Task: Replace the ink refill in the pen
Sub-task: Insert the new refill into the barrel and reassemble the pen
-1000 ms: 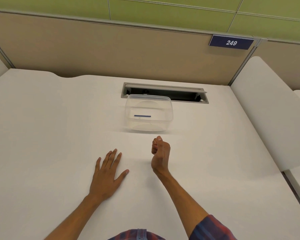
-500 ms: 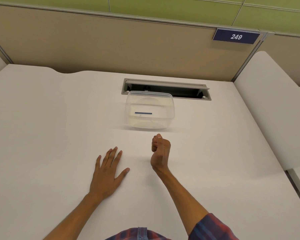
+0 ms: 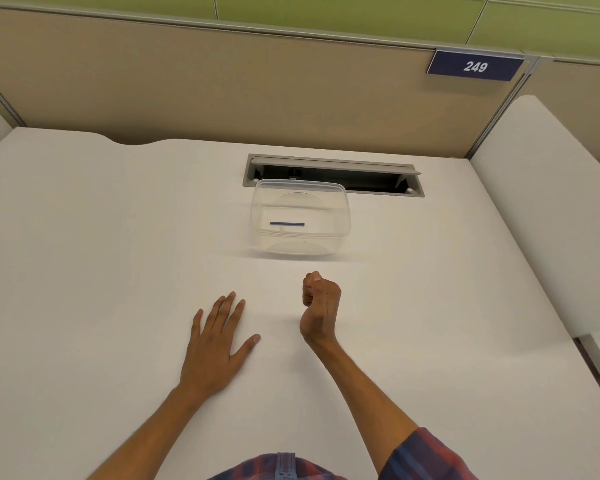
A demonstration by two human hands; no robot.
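A clear plastic box point(image 3: 340, 233) stands on the white desk point(image 3: 84, 271), with a thin blue ink refill point(image 3: 287, 224) lying inside it. My left hand point(image 3: 215, 344) rests flat on the desk, fingers spread and straight. My right hand point(image 3: 319, 303) stands on its edge just in front of the box, fingers curled into a fist with the thumb on top. I see nothing held in that fist. No pen shows anywhere.
An open grey cable slot point(image 3: 333, 174) is set into the desk right behind the box. A beige partition point(image 3: 222, 84) with a "249" sign point(image 3: 475, 66) closes the back. A white divider point(image 3: 548, 209) rises on the right.
Both hands stay where they were. Only the camera has shifted slightly, so the scene sits a little lower and further right in view.
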